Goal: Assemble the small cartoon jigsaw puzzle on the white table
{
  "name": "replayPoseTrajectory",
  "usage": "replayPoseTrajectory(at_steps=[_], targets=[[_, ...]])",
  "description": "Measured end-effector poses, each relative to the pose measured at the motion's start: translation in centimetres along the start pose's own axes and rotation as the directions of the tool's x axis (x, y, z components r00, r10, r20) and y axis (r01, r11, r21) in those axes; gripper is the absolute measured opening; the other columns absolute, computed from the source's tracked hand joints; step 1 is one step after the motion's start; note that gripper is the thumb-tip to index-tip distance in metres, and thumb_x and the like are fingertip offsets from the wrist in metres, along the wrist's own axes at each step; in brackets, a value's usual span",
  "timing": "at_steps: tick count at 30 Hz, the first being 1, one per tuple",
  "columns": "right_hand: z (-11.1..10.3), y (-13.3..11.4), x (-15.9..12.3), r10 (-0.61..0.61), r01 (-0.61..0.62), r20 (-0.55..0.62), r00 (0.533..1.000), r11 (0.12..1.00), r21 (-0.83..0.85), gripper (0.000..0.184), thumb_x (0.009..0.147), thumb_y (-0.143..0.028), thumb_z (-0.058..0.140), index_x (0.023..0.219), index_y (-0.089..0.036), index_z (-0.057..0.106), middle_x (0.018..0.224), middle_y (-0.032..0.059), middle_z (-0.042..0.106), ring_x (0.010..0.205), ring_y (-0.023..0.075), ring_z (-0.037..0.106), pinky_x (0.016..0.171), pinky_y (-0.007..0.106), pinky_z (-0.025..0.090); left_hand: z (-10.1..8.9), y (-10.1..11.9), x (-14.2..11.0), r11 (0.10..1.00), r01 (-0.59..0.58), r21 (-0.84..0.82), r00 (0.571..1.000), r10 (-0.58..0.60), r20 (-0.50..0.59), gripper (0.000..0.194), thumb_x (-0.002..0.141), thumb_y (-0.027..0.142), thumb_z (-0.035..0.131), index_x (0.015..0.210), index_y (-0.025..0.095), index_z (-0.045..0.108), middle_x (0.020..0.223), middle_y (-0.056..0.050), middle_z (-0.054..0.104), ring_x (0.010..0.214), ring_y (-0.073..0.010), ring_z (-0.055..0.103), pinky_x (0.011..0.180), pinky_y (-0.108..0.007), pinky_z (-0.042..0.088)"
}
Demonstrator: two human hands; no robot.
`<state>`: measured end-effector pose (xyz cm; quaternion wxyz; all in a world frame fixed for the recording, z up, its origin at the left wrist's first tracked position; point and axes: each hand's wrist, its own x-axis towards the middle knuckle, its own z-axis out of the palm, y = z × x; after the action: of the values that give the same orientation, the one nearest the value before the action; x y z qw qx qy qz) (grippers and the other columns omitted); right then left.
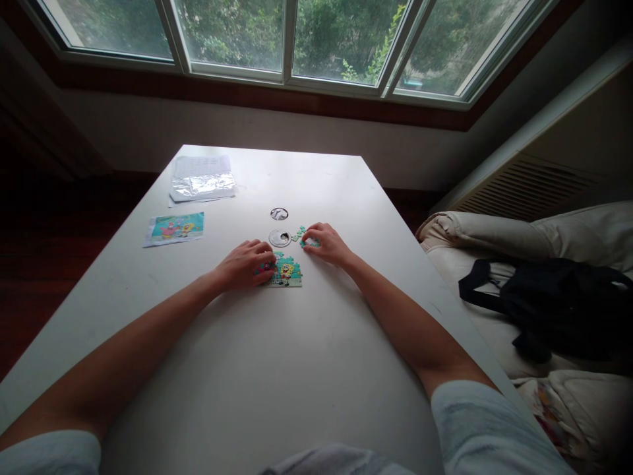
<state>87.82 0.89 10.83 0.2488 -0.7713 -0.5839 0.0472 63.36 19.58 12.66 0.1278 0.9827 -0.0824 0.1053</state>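
Note:
A partly assembled jigsaw puzzle [288, 269] with a yellow cartoon figure on a turquoise ground lies on the white table. My left hand [250, 262] rests over its left side, fingers curved but apart, covering part of the picture. Just beyond the puzzle's right corner are loose turquoise puzzle pieces [299, 232]. Over them is my right hand [324, 244], its thumb and index finger spaced apart with pieces showing between; whether it grips one is too small to make out. A round metal lid with an opening [279, 238] sits between the hands, behind the puzzle.
Behind the lid is a second round piece [279, 214]. To the left lie a printed picture sheet [175, 228] and papers with a clear plastic bag [202, 178]. A dark bag [568, 303] lies on the pale seat [455, 264] right of the table [277, 369].

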Motion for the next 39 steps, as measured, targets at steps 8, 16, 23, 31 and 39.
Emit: replayPoseTrajectory(at_steps=[8,16,23,31,39], targets=[[0.0,-0.6,0.1,0.062,-0.061,0.004,0.998,0.996,-0.065,0.018,0.084,-0.031,0.071,0.101,-0.025,0.074,0.120,0.0087,0.065,0.117,0.0300,0.052,0.102,0.046,0.037,0.0,0.4,0.2,0.998,0.034,0.057,0.999,-0.033,-0.027,0.025,0.097,0.042,0.057,0.111,0.024,0.067,0.112,-0.008,0.065,0.102,-0.0246,0.057,0.092,-0.040,0.045],[0.0,-1.3,0.2,0.066,-0.060,-0.009,0.998,0.949,0.309,0.012,0.082,-0.032,0.070,0.083,-0.020,0.068,0.086,0.0031,0.070,0.087,0.0198,0.059,0.083,0.035,0.043,0.3,1.6,0.1,0.990,-0.142,0.011,0.989,0.141,0.047,0.039,0.096,0.039,0.060,0.134,0.031,0.060,0.143,-0.008,0.055,0.132,-0.0288,0.047,0.110,-0.045,0.040],[-0.1,-1.8,0.2,0.105,-0.171,0.136,0.985,0.680,0.713,0.041,0.077,-0.041,0.076,0.110,-0.017,0.069,0.078,0.0008,0.068,0.070,0.0136,0.058,0.065,0.027,0.043,0.4,1.6,0.0,0.986,-0.166,-0.016,0.983,0.167,0.081,0.041,0.099,0.031,0.055,0.139,0.032,0.058,0.144,-0.007,0.056,0.131,-0.0275,0.051,0.111,-0.045,0.039],[0.0,-2.1,0.1,0.024,-0.157,0.199,0.980,0.709,0.687,0.028,0.077,-0.038,0.075,0.095,-0.016,0.072,0.082,0.0035,0.071,0.076,0.0158,0.063,0.073,0.030,0.048,-0.1,1.1,0.0,0.988,-0.157,0.000,0.983,0.156,0.101,0.039,0.096,0.027,0.058,0.135,0.032,0.061,0.143,-0.007,0.057,0.128,-0.0269,0.053,0.109,-0.044,0.042],[-1.1,-3.3,-0.5,-0.137,-0.046,0.316,0.939,0.860,0.508,0.017,0.079,-0.027,0.068,0.093,-0.017,0.068,0.081,0.0007,0.067,0.076,0.0142,0.058,0.070,0.026,0.043,-0.4,1.0,0.0,0.987,-0.158,-0.003,0.983,0.157,0.097,0.040,0.096,0.027,0.059,0.135,0.033,0.062,0.141,-0.007,0.058,0.126,-0.0271,0.054,0.108,-0.044,0.042]])
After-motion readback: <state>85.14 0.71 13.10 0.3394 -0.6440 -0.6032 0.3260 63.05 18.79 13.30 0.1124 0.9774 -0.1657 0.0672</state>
